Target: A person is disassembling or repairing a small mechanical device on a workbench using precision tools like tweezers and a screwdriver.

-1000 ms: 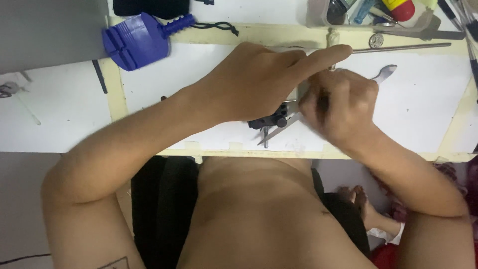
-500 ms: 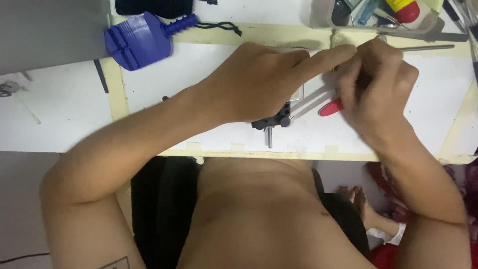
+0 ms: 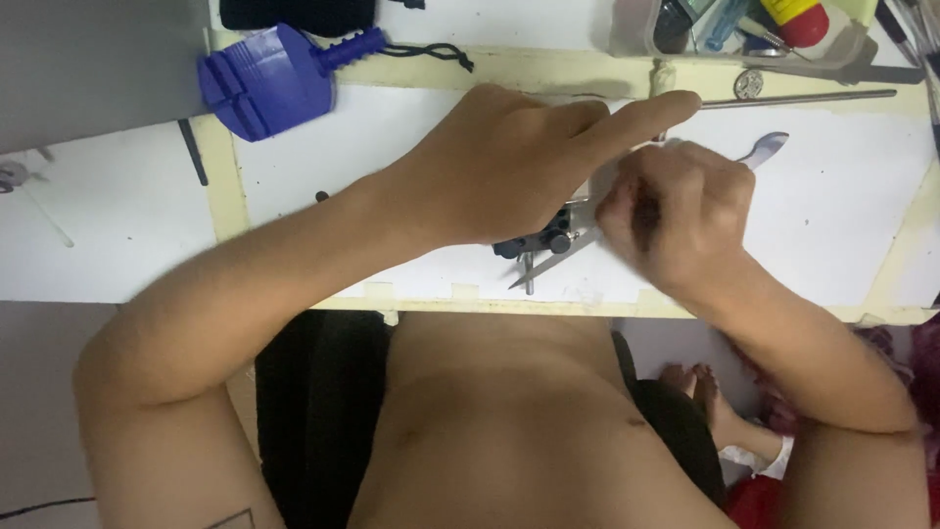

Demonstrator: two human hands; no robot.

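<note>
Fingers (image 3: 548, 137) of the left hand (image 3: 499, 171) curl down over a small black clamp (image 3: 534, 242) near the front edge of the white counter (image 3: 117, 235); index finger stretched out flat, pointing right. Whether they pinch the clamp cannot be told, the palm hides it. Left of the hand: blue plastic tool (image 3: 269, 83) with a ridged handle, at the back of the counter, well apart. Under the left hand: clamp with two round black knobs, a thin metal pin pointing toward the front edge. Just right: right hand (image 3: 681, 216), fingers closed tight around slim metal tweezers (image 3: 548, 266), tips touching the clamp. Farther right: metal spoon (image 3: 764, 149), long steel rod (image 3: 798, 98), clear tray of tools (image 3: 754, 29).
</note>
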